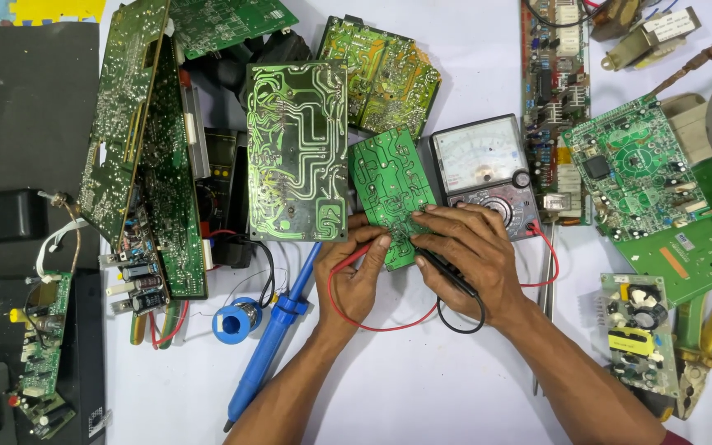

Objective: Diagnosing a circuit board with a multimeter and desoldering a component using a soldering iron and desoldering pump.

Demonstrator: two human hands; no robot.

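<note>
You had both hands on the small green circuit board (pixel 391 194), which lay solder side up in the middle of the white table (pixel 422 379), its long axis running from near-right to far-left, tilted a little off the line of your forearms. The board sat far of both hands, so each reached away from you to get at its near end. Your left hand (pixel 356 276) was curled, fingers pressed together and pinching the red probe (pixel 362 250), whose tip touched the board at its near edge. Your right hand (pixel 471 251) lay just to the right of that, pinching the black probe (pixel 447 272) low along the palm, tip aimed leftward at the same near end of the board; whether that tip met the copper, you could not tell from this view. The two tips stood close together, the left one slightly nearer the board's centre line. The red lead (pixel 356 317) looped under your left wrist and ran right toward the analogue multimeter (pixel 484 169), which touched the board's right side just far of your right knuckles. A blue soldering iron (pixel 269 350) lay left of your left forearm, beside a blue solder spool (pixel 236 320).
</note>
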